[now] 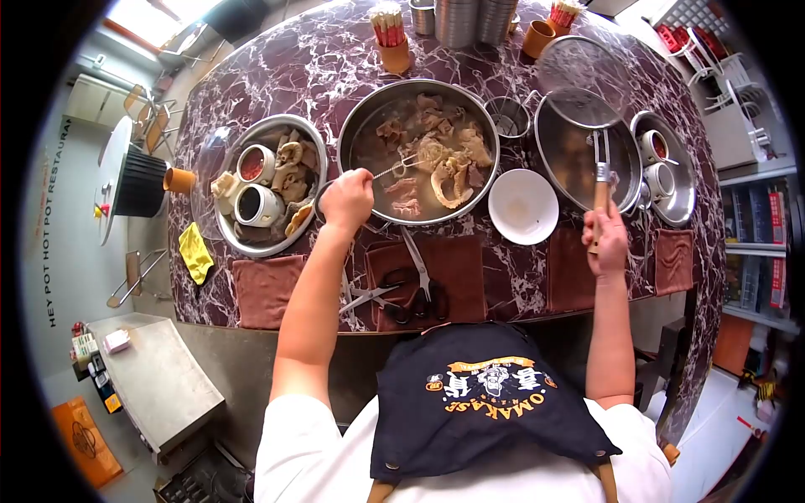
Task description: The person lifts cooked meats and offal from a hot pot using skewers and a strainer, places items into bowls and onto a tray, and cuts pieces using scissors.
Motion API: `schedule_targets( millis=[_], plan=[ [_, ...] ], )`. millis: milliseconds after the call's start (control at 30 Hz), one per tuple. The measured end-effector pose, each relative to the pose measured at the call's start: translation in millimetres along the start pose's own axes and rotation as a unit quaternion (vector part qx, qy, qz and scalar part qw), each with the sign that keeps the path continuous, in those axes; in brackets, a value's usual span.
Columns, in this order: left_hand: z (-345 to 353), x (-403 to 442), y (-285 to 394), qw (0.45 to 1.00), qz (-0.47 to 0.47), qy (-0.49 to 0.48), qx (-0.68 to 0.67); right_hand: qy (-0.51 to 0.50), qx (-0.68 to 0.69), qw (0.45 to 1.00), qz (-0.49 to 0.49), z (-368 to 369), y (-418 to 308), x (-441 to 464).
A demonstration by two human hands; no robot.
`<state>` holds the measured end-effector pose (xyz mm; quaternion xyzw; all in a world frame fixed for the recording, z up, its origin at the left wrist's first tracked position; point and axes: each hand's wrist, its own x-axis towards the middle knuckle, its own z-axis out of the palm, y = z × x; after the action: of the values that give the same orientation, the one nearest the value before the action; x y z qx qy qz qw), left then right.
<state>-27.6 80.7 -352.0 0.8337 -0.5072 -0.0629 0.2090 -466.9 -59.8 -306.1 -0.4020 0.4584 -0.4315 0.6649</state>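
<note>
My left hand (348, 199) is closed on a thin twisted metal hook (392, 169), whose far end reaches in among meat pieces (433, 151) in the middle pot (345, 126). Broth surrounds the meat, and a pale ring-shaped piece (451, 189) lies near the pot's front. My right hand (608, 241) grips the wooden handle of a strainer (601, 189). The strainer's round mesh head is over the right pot (541, 155), which holds cloudy liquid and dark pieces. How deep the mesh sits I cannot tell.
A steel basin (316, 138) at left holds meat pieces and two sauce cups. Scissors (415, 264) lie on a brown towel (465, 260). Between the pots stand a white bowl (523, 207) and a wire-handled cup (508, 116). Another basin (683, 205) is at far right.
</note>
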Motion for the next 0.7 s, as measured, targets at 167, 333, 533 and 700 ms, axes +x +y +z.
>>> schedule_targets(
  millis=[167, 333, 533, 700],
  plan=[
    [5.2, 30.3, -11.1, 1.0, 0.01, -0.026, 0.014, -0.027, -0.016, 0.999, -0.003, 51.5, 23.6, -25.8],
    [17.6, 37.3, -26.5, 0.999, 0.027, -0.006, 0.018, -0.056, -0.073, 0.996, 0.015, 75.9, 34.8, -30.9],
    [13.9, 11.9, -14.8, 0.996, 0.047, -0.07, 0.021, -0.082, -0.159, 0.984, 0.019, 74.5, 26.6, -32.7],
    [7.0, -5.1, -1.0, 0.99, 0.035, -0.127, 0.045, -0.101, -0.173, 0.98, 0.023, 72.2, 33.6, -32.9]
  ],
)
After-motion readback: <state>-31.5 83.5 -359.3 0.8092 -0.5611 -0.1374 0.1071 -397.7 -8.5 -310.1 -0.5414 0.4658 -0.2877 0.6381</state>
